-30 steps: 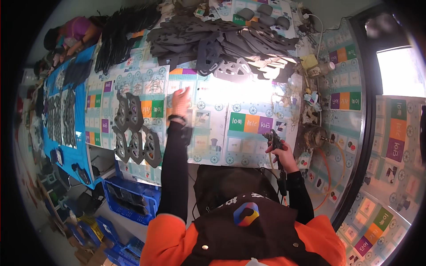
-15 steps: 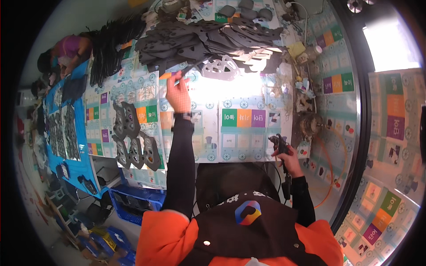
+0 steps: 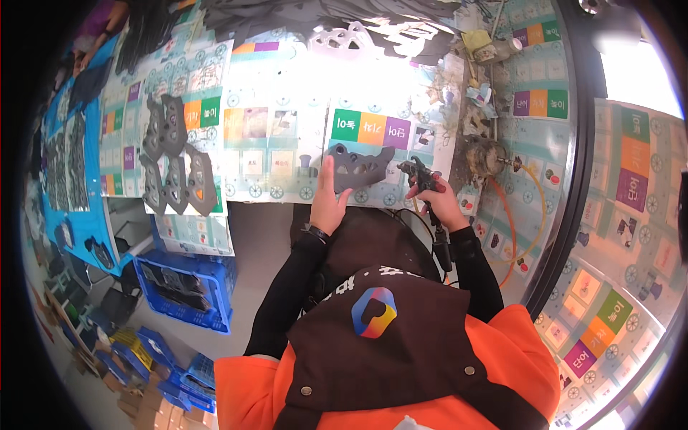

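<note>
My left hand holds a dark grey, flat cut piece with holes by its left end, above the near edge of the table. The fingers point away from me, with the thumb apart along the near side. In my right hand is a black spray gun, its nozzle end close to the right end of the piece. Several similar grey pieces lie side by side at the left of the table. Another perforated piece lies farther back in bright glare.
A heap of dark cut pieces covers the far side of the table. A grimy round pot and an orange hose are at the right. Below left stands a blue crate. A person is at the far left.
My left hand has come back from the heap toward me and now has a grey piece in it. The spray gun has come up close to that piece. The view has shifted.
</note>
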`<state>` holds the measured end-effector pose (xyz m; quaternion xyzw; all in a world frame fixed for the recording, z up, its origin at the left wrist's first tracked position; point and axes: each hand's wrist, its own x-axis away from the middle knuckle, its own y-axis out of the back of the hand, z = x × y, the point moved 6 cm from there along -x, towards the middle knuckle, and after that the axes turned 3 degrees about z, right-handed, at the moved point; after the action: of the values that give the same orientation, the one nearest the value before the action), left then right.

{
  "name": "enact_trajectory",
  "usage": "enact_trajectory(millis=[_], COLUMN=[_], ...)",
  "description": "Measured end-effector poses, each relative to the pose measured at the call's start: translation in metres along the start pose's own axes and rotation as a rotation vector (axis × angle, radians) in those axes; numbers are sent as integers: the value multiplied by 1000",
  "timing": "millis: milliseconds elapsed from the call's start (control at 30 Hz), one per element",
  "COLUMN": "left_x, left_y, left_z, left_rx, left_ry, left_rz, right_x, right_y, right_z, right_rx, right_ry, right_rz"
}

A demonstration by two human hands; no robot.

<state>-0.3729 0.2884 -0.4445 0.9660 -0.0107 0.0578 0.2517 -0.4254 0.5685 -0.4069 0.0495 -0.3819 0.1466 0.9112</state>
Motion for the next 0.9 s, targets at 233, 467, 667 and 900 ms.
enact_trajectory(millis=[233,467,667,900], left_x=[3,11,25,26], left_y=[8,-31,-68,-66], left_z=[56,67,98,90], left_rx=[7,788,879,444], left_ry=[374,537,657,659], left_rz=[-317,-14,187,378], right_x=[1,9,1,-16], right_y=[-6,-13,-44,-67], right_z=[3,13,8,-14], right_rx=[11,147,182,350], right_ry=[4,-48,-74,-124], right_rz=[37,172,234,312])
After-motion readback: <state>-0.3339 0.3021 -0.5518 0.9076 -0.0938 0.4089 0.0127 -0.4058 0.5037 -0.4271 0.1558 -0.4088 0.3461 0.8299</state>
